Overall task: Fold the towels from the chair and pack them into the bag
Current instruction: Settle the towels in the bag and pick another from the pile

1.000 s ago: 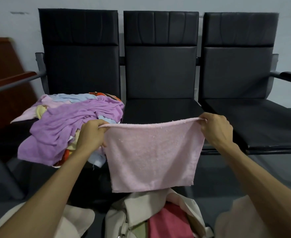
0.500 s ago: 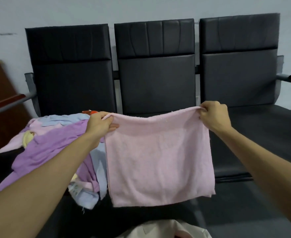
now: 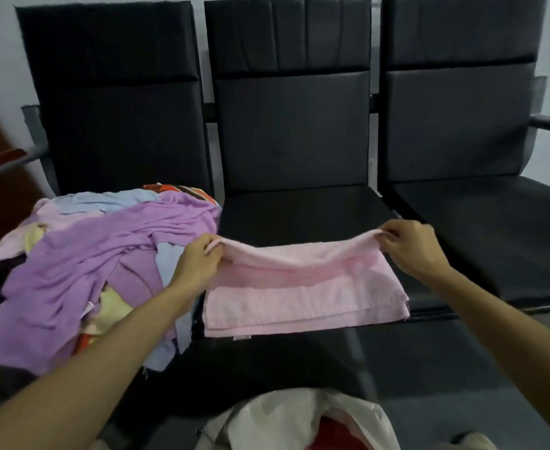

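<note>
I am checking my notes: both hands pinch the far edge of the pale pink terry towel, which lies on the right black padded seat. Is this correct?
No. In the head view the pale pink terry towel lies on the middle black padded seat, not the right one. The left hand and right hand do pinch its far edge.
</note>
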